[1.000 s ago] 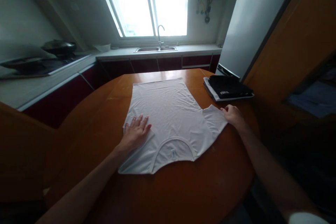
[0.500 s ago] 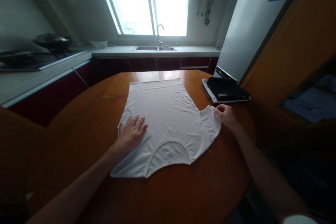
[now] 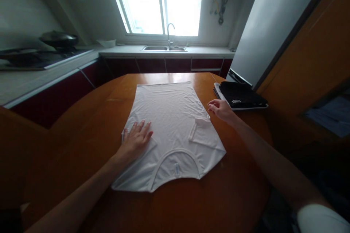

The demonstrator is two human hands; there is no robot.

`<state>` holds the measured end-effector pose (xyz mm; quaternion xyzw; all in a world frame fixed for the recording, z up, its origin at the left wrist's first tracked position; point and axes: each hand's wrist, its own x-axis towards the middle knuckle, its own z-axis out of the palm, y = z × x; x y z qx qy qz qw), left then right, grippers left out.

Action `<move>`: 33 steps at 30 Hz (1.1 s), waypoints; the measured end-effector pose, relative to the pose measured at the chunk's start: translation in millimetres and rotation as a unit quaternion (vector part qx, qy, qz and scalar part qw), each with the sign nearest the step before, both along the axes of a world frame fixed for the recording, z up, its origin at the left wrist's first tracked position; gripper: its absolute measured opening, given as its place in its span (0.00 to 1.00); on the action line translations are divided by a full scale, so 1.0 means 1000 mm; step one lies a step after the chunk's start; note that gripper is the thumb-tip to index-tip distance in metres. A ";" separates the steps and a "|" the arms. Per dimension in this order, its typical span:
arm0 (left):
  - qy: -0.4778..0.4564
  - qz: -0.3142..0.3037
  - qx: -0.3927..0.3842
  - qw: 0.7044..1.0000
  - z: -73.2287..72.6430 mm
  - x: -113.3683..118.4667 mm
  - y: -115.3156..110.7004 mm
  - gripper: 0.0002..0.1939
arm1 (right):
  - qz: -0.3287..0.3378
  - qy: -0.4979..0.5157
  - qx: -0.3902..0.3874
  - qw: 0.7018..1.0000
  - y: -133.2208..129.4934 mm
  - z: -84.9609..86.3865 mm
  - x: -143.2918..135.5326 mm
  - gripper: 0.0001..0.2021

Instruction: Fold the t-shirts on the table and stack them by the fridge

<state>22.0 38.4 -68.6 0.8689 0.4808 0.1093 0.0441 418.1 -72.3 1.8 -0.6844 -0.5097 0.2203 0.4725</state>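
A white T-shirt lies flat on the wooden table, its neck opening and small inside label towards me. Its right sleeve is folded inward over the body of the shirt. My left hand rests flat on the shirt's left side, fingers spread, over a folded-in patch of cloth. Just off the shirt's right edge is my right hand, its fingers curled and thumb drawn in close. No cloth shows between those fingers.
Folded dark clothes, black on top with white edges below, lie at the table's right side. Beyond the table are a counter with a sink, a stove with a pan and a fridge.
My right hand has let go of the right sleeve and moved left and slightly away from me. The sleeve now lies folded onto the shirt. My left hand stays in place.
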 end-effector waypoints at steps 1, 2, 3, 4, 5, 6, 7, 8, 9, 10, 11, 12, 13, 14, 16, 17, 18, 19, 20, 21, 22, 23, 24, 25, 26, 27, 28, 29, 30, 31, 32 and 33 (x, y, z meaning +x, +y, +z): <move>-0.021 0.000 0.011 1.000 0.003 0.000 0.002 0.29 | -0.018 -0.028 0.011 0.999 0.004 -0.006 0.006 0.08; -0.045 -0.002 0.023 0.999 0.008 -0.001 0.003 0.29 | -0.025 -0.056 0.020 0.998 0.007 -0.013 0.010 0.08; -0.072 -0.002 0.036 0.997 0.013 -0.002 0.006 0.28 | -0.021 -0.084 0.027 0.996 0.010 -0.020 0.013 0.08; -0.100 -0.003 0.049 0.994 0.018 -0.003 0.008 0.27 | -0.009 -0.112 0.031 0.993 0.011 -0.027 0.014 0.08; -0.128 -0.004 0.060 0.990 0.023 -0.005 0.011 0.26 | 0.009 -0.136 0.033 0.990 0.011 -0.033 0.015 0.08; -0.154 -0.004 0.070 0.986 0.028 -0.006 0.014 0.25 | 0.028 -0.156 0.031 0.987 0.011 -0.038 0.015 0.08; -0.176 -0.006 0.077 0.981 0.031 -0.008 0.017 0.24 | 0.046 -0.172 0.028 0.984 0.011 -0.042 0.016 0.08; -0.194 -0.006 0.082 0.977 0.034 -0.010 0.020 0.23 | 0.061 -0.186 0.025 0.980 0.010 -0.044 0.018 0.08; -0.209 -0.007 0.084 0.974 0.035 -0.011 0.022 0.23 | 0.072 -0.198 0.020 0.977 0.009 -0.045 0.020 0.08; -0.218 -0.007 0.083 0.972 0.036 -0.012 0.023 0.22 | 0.085 -0.209 0.014 0.974 0.008 -0.045 0.023 0.09; -0.224 -0.006 0.080 0.971 0.036 -0.012 0.024 0.22 | 0.098 -0.218 0.004 0.971 0.007 -0.045 0.026 0.09; -0.228 -0.003 0.077 0.971 0.035 -0.012 0.024 0.21 | 0.113 -0.224 -0.009 0.968 0.005 -0.044 0.030 0.10; -0.231 -0.002 0.074 0.970 0.035 -0.012 0.024 0.21 | 0.129 -0.226 -0.023 0.965 0.004 -0.043 0.033 0.11; -0.232 -0.001 0.072 0.970 0.035 -0.012 0.023 0.20 | 0.144 -0.226 -0.035 0.963 0.004 -0.043 0.036 0.12; -0.236 -0.003 0.070 0.969 0.037 -0.011 0.021 0.20 | 0.171 -0.223 -0.049 0.959 0.002 -0.045 0.039 0.13; -0.240 -0.002 0.071 0.968 0.037 -0.010 0.021 0.20 | 0.179 -0.221 -0.050 0.957 0.002 -0.046 0.041 0.13; -0.244 0.002 0.071 0.967 0.038 -0.011 0.021 0.20 | 0.183 -0.221 -0.048 0.957 0.003 -0.048 0.041 0.13; -0.249 0.008 0.070 0.966 0.039 -0.011 0.021 0.21 | 0.183 -0.224 -0.046 0.956 0.003 -0.051 0.042 0.12; -0.255 0.016 0.069 0.964 0.040 -0.012 0.022 0.21 | 0.179 -0.230 -0.045 0.956 0.004 -0.054 0.042 0.11; -0.260 0.024 0.068 0.963 0.040 -0.012 0.022 0.21 | 0.173 -0.238 -0.047 0.955 0.006 -0.057 0.043 0.10; -0.265 0.030 0.067 0.961 0.040 -0.013 0.023 0.21 | 0.164 -0.247 -0.050 0.954 0.007 -0.059 0.043 0.09; -0.269 0.034 0.065 0.960 0.040 -0.014 0.024 0.21 | 0.155 -0.256 -0.054 0.953 0.008 -0.062 0.044 0.09; -0.272 0.036 0.063 0.960 0.039 -0.014 0.024 0.21 | 0.144 -0.264 -0.058 0.952 0.009 -0.064 0.044 0.08; -0.274 0.037 0.061 0.959 0.039 -0.015 0.025 0.21 | 0.135 -0.273 -0.061 0.951 0.009 -0.066 0.045 0.08; -0.274 0.037 0.060 0.959 0.038 -0.014 0.025 0.22 | 0.128 -0.280 -0.064 0.949 0.009 -0.067 0.045 0.08; -0.274 0.036 0.057 0.959 0.037 -0.014 0.024 0.22 | 0.121 -0.287 -0.068 0.948 0.009 -0.068 0.044 0.07; -0.273 0.034 0.055 0.960 0.037 -0.013 0.024 0.22 | 0.112 -0.293 -0.070 0.947 0.009 -0.068 0.043 0.07; -0.272 0.031 0.052 0.960 0.036 -0.012 0.023 0.22 | 0.103 -0.299 -0.072 0.946 0.008 -0.067 0.042 0.07; -0.271 0.028 0.050 0.961 0.036 -0.011 0.021 0.22 | 0.092 -0.303 -0.071 0.946 0.008 -0.066 0.039 0.08; -0.270 0.025 0.046 0.961 0.036 -0.009 0.020 0.22 | 0.082 -0.304 -0.067 0.947 0.008 -0.065 0.036 0.08; -0.270 0.021 0.043 0.962 0.036 -0.008 0.019 0.22 | 0.074 -0.305 -0.059 0.948 0.008 -0.063 0.032 0.09; -0.270 0.019 0.040 0.962 0.036 -0.006 0.017 0.22 | 0.069 -0.304 -0.051 0.949 0.009 -0.061 0.028 0.10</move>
